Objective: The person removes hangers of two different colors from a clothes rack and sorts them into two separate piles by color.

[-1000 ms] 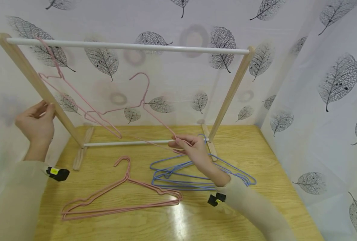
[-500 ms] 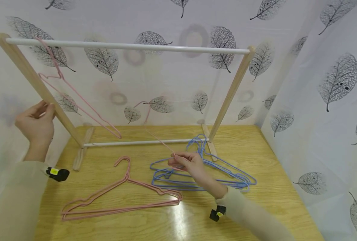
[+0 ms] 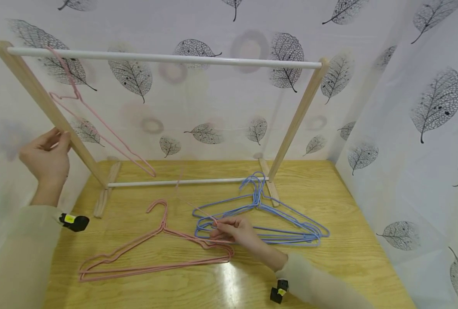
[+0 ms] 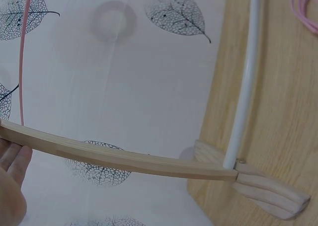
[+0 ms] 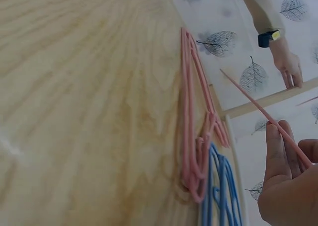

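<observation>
My left hand (image 3: pixel 47 154) holds the left wooden post (image 3: pixel 41 98) of a small clothes rack, thumb and fingers against it. In the left wrist view, fingertips meet the post (image 4: pixel 124 159) from below. My right hand (image 3: pixel 236 235) pinches a pink clothes hanger (image 3: pixel 200 210) by one end, low over the table; much of it is faint and blurred in the head view. From the right wrist, the held hanger (image 5: pixel 258 107) shows as a thin pink rod. One pink hanger (image 3: pixel 76 92) hangs on the white top rail (image 3: pixel 175 58), near its left end.
Several pink hangers (image 3: pixel 163 230) lie stacked on the wooden table (image 3: pixel 167 294), front left of centre. Several blue hangers (image 3: pixel 257 202) lie to their right, by the rack's right foot (image 3: pixel 273 195). A white lower bar (image 3: pixel 186 182) joins the feet. Leaf-printed curtain (image 3: pixel 221 98) stands behind.
My right hand has come down and toward me, slightly left, bringing the pink hanger from below the top rail to low over the table. My left hand has stayed on the post.
</observation>
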Motion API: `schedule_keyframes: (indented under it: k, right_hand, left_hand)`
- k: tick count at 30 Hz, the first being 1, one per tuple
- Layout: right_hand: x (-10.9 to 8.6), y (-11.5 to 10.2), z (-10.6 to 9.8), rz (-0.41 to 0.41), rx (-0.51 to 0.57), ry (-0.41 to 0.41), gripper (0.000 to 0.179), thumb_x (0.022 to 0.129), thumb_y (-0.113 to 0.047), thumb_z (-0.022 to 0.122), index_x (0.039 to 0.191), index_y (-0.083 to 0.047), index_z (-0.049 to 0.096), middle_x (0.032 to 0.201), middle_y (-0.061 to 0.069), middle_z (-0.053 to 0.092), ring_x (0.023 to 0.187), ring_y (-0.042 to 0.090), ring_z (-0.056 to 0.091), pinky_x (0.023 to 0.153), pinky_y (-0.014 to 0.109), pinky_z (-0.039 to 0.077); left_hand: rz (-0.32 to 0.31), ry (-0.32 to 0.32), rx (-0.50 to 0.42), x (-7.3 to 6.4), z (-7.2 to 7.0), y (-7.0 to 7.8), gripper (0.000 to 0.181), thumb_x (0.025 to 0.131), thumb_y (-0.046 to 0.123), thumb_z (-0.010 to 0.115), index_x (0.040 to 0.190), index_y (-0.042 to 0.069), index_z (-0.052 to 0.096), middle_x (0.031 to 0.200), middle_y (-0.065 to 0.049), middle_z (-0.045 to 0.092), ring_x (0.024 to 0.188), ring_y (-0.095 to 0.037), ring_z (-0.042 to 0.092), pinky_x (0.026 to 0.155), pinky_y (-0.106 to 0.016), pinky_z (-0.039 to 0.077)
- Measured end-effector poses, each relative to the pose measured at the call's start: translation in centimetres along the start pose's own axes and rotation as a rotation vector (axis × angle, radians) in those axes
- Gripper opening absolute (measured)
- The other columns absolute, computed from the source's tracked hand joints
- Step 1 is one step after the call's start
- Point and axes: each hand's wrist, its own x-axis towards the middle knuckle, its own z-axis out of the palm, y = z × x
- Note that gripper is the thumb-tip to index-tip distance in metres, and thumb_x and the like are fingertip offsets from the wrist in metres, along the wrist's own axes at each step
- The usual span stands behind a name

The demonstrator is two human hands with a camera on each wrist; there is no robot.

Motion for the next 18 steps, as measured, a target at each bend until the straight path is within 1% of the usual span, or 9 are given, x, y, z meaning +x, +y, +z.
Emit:
schedule_keyframes:
  k: [3, 5, 6, 11, 14, 18]
  right_hand:
    - [0.0, 0.9, 0.3, -0.016, 0.001, -0.037, 0.047, 0.107, -0.011, 0.060, 0.133, 0.027, 0.052, 0.101, 0.011, 0.082, 0.087, 0.008, 0.081, 0.081, 0.023, 0.068]
    - [0.0, 1.5, 0.5, -0.014, 0.007, -0.047, 0.045, 0.107, -0.010, 0.060, 0.131, 0.027, 0.052, 0.102, 0.014, 0.081, 0.086, 0.009, 0.081, 0.081, 0.024, 0.068]
    - [-0.1, 1.7, 0.7, -0.007, 0.013, -0.048, 0.044, 0.107, -0.010, 0.060, 0.130, 0.027, 0.053, 0.102, 0.015, 0.081, 0.086, 0.009, 0.081, 0.081, 0.024, 0.068]
    - [-0.2, 2.4, 1.7, 0.052, 0.042, -0.043, 0.044, 0.105, -0.012, 0.064, 0.131, 0.023, 0.056, 0.101, 0.011, 0.082, 0.086, 0.010, 0.081, 0.083, 0.026, 0.069]
    - [-0.4, 2.7, 2.3, 0.069, 0.066, -0.055, 0.044, 0.105, -0.010, 0.063, 0.131, 0.025, 0.054, 0.102, 0.013, 0.082, 0.086, 0.010, 0.081, 0.084, 0.026, 0.069]
    - [-0.7, 3.1, 2.8, 0.092, 0.108, -0.066, 0.043, 0.106, -0.006, 0.059, 0.133, 0.026, 0.052, 0.101, 0.012, 0.082, 0.086, 0.010, 0.081, 0.085, 0.026, 0.069]
  left_hand:
    - [-0.008, -0.004, -0.058, 0.1, 0.0, -0.2, 0.030, 0.090, 0.010, 0.082, 0.120, 0.006, 0.079, 0.082, 0.017, 0.074, 0.068, 0.005, 0.073, 0.068, -0.006, 0.061]
    - [-0.011, -0.005, -0.097, 0.1, 0.0, -0.3, 0.030, 0.089, 0.008, 0.083, 0.119, 0.005, 0.079, 0.082, 0.014, 0.074, 0.067, 0.004, 0.073, 0.068, -0.007, 0.061]
    - [-0.014, -0.005, -0.101, 0.1, 0.0, -0.3, 0.030, 0.089, 0.007, 0.083, 0.119, 0.005, 0.080, 0.082, 0.014, 0.074, 0.067, 0.004, 0.073, 0.068, -0.007, 0.062]
    - [-0.006, 0.008, -0.062, 0.2, -0.1, -0.2, 0.030, 0.090, 0.009, 0.082, 0.120, 0.005, 0.079, 0.082, 0.017, 0.074, 0.066, 0.005, 0.072, 0.067, -0.005, 0.061]
    - [0.003, 0.012, -0.019, 0.1, 0.0, -0.1, 0.031, 0.091, 0.011, 0.081, 0.121, 0.006, 0.078, 0.082, 0.020, 0.074, 0.066, 0.007, 0.072, 0.067, -0.004, 0.060]
    - [-0.004, 0.010, -0.016, -0.1, 0.1, 0.1, 0.031, 0.091, 0.010, 0.081, 0.121, 0.006, 0.078, 0.082, 0.020, 0.073, 0.067, 0.007, 0.071, 0.068, -0.003, 0.060]
